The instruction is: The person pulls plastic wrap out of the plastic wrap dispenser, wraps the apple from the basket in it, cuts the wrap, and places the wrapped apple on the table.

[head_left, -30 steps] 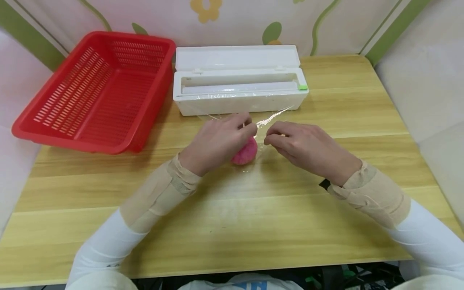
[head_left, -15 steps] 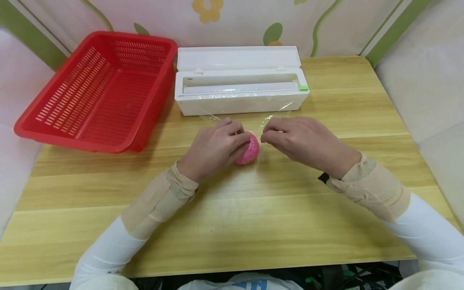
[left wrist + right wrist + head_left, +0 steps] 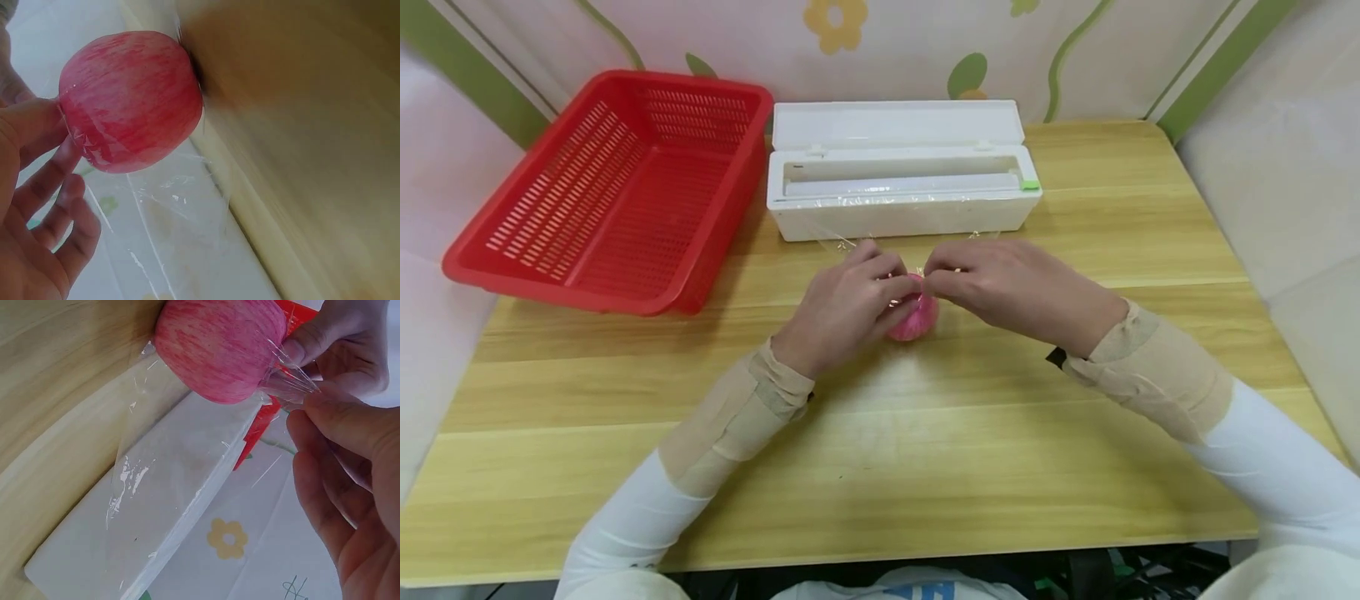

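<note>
pink apple (image 3: 913, 317) on wooden table (image 3: 925, 433), left hand (image 3: 848, 304) steadying it, right hand (image 3: 1011, 287) pinching cling film (image 3: 281, 378) over it, white dispenser box (image 3: 902, 196) behind, no legible writing

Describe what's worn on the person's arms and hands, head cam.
Both hands, left hand and right hand, are bare: no gloves or rings visible. Each forearm has a snug beige cuff running up from the wrist, with a white sleeve above it. A small black piece, maybe a strap, shows under the right wrist.
</note>
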{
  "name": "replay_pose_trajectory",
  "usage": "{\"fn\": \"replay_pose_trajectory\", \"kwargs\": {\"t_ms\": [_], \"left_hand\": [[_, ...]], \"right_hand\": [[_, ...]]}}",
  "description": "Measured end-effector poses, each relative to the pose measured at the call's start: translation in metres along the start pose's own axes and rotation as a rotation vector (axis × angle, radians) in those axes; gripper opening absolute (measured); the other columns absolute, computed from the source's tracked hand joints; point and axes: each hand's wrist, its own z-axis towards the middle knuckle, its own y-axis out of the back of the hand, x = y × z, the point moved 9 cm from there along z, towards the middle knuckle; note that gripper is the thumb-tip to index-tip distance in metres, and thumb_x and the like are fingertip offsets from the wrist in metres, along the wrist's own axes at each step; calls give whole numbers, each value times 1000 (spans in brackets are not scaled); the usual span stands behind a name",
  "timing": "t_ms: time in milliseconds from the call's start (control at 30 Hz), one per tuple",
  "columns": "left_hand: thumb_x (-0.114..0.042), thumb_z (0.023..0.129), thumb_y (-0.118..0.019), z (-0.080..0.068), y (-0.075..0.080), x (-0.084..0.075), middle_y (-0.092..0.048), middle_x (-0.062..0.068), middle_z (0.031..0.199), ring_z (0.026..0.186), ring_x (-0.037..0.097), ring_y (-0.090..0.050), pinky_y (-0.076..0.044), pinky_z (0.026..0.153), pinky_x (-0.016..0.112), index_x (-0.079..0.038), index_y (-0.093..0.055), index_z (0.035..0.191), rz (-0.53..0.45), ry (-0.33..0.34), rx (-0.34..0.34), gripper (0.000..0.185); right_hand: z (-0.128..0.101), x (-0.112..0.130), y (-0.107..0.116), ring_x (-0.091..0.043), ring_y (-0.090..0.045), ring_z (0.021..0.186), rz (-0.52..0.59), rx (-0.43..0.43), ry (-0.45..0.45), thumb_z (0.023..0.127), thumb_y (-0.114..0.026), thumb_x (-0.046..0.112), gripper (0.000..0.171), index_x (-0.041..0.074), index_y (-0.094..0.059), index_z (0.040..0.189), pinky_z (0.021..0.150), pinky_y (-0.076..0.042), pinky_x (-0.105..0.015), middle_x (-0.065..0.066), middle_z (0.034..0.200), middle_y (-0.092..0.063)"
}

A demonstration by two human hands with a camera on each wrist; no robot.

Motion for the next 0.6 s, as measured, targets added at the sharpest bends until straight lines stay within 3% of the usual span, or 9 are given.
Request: {"fn": "replay_pose_trajectory", "kwargs": {"t_ms": [167, 400, 600], "left_hand": [[-26, 101, -74, -1, 2, 4, -75, 1, 101, 97, 21, -54, -52, 70, 27, -10, -71, 114, -74, 50, -29, 21], [-25, 99, -76, -1, -1, 12, -73, -1, 92, 97, 19, -54, -53, 66, 29, -9, -58, 126, -114, 149, -9, 36], [-24, 96, -79, -1, 1, 14, -70, -1, 89, 100, 19, -54, -54, 64, 30, -8, -53, 136, -123, 179, -23, 50]], "right_hand": [[6, -1, -6, -18, -72, 86, 17, 8, 17, 86, -76, -15, 27, 7, -74, 101, 69, -60, -29, -5, 103, -75], [13, -3, -13, -17, -71, 82, 26, 0, 32, 87, -81, -7, 24, 9, -75, 103, 67, -60, -29, -3, 100, -74], [18, -3, -21, -20, -76, 94, 62, 23, 33, 87, -83, -1, 18, 10, -77, 100, 78, -64, -32, -4, 103, -75]]}}
